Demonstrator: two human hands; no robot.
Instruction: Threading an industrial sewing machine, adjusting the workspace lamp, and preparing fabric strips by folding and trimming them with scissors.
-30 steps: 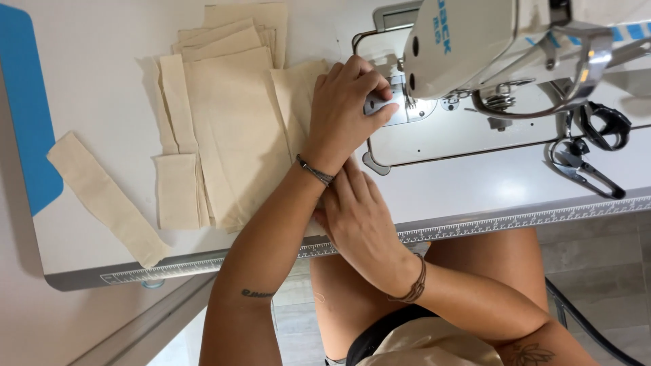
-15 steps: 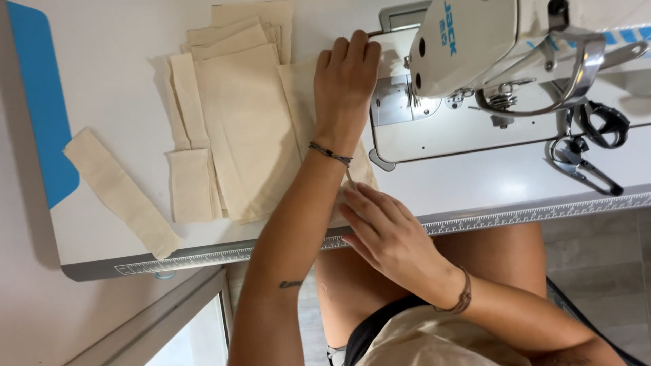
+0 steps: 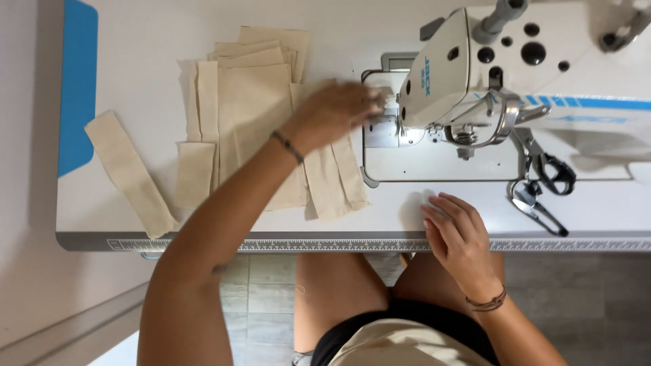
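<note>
Right hand [image 3: 456, 230] flat, fingers spread, empty, on table [image 3: 434, 41] front edge. Left hand [image 3: 332, 112] blurred, grip unclear, over beige fabric pieces [image 3: 251, 102] beside sewing machine [image 3: 447, 74]. Stack unsewn; nothing visibly under needle.

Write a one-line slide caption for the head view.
Left hand on cloth pieces beside the sewing machine; right hand flat on the table edge, scissors nearby.

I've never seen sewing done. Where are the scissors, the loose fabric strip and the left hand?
scissors [image 3: 542, 186]: head view, black handles.
loose fabric strip [image 3: 129, 173]: head view, its middle.
left hand [image 3: 332, 112]: head view, back of hand.
</note>
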